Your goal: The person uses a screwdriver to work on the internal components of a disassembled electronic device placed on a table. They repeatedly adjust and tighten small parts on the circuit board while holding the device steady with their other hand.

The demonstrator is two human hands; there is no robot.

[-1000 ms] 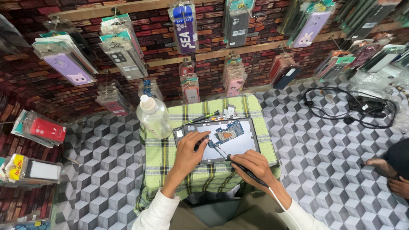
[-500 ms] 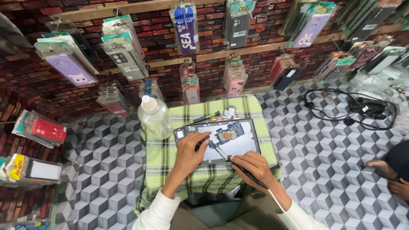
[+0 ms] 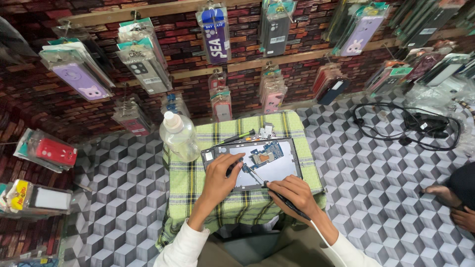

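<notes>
An opened tablet point(image 3: 282, 165) lies face down on a green checked cloth point(image 3: 190, 190), its blue circuit board point(image 3: 267, 157) showing. My left hand point(image 3: 221, 175) rests on the tablet's left part, fingers pressing near the board. My right hand point(image 3: 292, 194) grips a thin black-handled tool point(image 3: 257, 177) like a pen, its metal tip touching the tablet next to the board.
A clear plastic bottle point(image 3: 178, 136) stands at the cloth's left rear. A screwdriver point(image 3: 237, 137) and small parts point(image 3: 267, 130) lie behind the tablet. Black cables point(image 3: 410, 126) sit on the patterned floor at right. Packaged phone cases point(image 3: 143, 59) hang on the brick wall. Another person's hand point(image 3: 445, 195) shows at far right.
Both hands stay on the tablet; the tool tip has shifted only slightly near the board.
</notes>
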